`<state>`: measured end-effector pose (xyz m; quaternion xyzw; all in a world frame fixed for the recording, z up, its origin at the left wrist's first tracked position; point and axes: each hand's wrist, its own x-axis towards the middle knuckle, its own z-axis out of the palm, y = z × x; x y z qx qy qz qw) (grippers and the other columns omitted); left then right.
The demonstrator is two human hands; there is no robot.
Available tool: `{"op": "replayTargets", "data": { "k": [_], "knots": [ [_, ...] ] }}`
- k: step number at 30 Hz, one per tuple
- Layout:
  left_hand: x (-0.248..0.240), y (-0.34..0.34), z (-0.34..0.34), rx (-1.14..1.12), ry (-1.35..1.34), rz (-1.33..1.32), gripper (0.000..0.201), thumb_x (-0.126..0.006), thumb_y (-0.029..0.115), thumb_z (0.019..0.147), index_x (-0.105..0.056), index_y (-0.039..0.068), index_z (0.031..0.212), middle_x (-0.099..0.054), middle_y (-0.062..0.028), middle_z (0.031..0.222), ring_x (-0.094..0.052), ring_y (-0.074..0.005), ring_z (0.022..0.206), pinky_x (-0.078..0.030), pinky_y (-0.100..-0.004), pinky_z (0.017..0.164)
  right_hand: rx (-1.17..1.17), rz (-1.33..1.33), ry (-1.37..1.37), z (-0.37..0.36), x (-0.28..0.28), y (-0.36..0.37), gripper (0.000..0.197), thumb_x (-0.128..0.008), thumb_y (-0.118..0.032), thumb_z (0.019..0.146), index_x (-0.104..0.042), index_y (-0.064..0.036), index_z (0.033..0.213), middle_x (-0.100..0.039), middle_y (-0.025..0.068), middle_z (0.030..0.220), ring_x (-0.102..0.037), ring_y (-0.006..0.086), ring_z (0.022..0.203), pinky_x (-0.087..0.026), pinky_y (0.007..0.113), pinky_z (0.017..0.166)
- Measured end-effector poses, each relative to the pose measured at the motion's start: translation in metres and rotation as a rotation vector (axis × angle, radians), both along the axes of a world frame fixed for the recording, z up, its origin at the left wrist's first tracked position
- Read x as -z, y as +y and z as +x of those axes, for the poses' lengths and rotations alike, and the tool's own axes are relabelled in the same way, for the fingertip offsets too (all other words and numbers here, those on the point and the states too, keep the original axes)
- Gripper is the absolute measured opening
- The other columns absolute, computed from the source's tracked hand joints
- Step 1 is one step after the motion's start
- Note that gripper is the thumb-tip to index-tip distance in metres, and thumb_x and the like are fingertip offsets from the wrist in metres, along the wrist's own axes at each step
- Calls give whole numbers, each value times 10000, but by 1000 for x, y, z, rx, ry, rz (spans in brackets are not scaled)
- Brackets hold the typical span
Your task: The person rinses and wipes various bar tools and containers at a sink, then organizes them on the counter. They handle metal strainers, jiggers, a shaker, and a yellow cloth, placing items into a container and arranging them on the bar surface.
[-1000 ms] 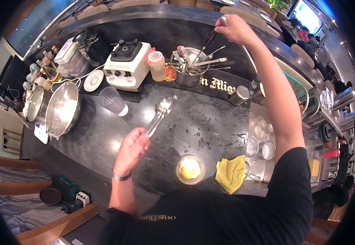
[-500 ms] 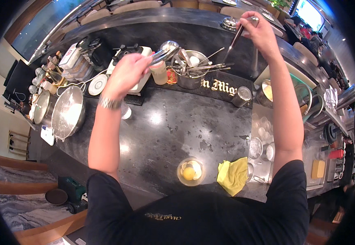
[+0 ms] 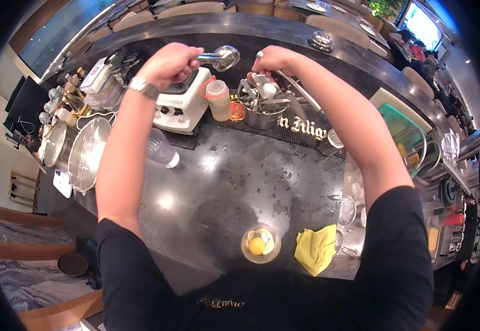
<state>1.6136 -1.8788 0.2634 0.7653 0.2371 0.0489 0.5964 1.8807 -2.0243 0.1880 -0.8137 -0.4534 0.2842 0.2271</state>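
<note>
My left hand (image 3: 172, 65) is raised over the back of the counter, closed on the handle of a shiny metal tool with a rounded head (image 3: 227, 58); its exact kind does not show. My right hand (image 3: 274, 62) is closed above a metal container (image 3: 262, 119) packed with bar utensils. Below its fingers slants a dark-handled utensil with a metal blade (image 3: 296, 105), like a knife. A long silver bar (image 3: 305, 95) runs beside it, its upper end hidden by the hand. A squeeze bottle (image 3: 218, 101) stands left of the container.
A white appliance (image 3: 182, 105) stands behind a clear cup (image 3: 161, 148) on the left, near a large metal sieve (image 3: 89, 154). Close to me are a bowl of lemon pieces (image 3: 260, 244) and a yellow cloth (image 3: 315, 249). A dark jar (image 3: 331, 142) sits on the bar mat.
My right hand has moved left and down to the utensil container, bringing the dark-handled utensil along. My left hand has gone up slightly, still gripping the metal tool.
</note>
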Motion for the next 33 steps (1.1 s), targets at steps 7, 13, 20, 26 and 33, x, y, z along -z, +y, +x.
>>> {"op": "replayTargets", "data": {
  "k": [7,13,20,26,33],
  "knots": [
    [-22,2,-37,-108,-107,-162,226,-620,262,992,-510,141,836,-505,79,698,-371,14,511,-278,-164,429,-314,-400,-481,13,49,61,183,-725,-220,815,-772,-46,844,-729,106,737,-690,234,656,-551,388,603],
    [-18,9,-58,-171,-89,-136,237,-645,282,975,-494,155,843,-503,79,701,-376,16,515,-282,-163,428,-152,-296,-648,-46,30,61,259,-724,-148,804,-759,-110,1058,-729,133,1086,-699,300,1035,-575,416,853],
    [-16,7,-41,-131,-82,-96,204,-603,270,993,-548,124,862,-542,67,715,-398,9,542,-322,-164,455,-199,-106,-739,-3,13,41,170,-697,-130,747,-763,-29,866,-728,212,883,-723,361,844,-587,441,768],
    [-17,-3,-11,-117,-75,-114,197,-597,257,997,-543,122,864,-530,76,701,-386,9,527,-322,-166,451,-176,-191,-662,-18,30,43,235,-803,-201,728,-763,-1,845,-733,176,775,-741,308,742,-599,408,674],
    [-22,6,-36,-142,-70,-114,182,-604,258,989,-551,120,882,-537,69,714,-386,3,534,-321,-164,453,-52,-232,-592,-28,37,54,237,-743,-160,760,-773,-76,979,-748,145,972,-733,301,916,-585,425,790]
  ]
}}
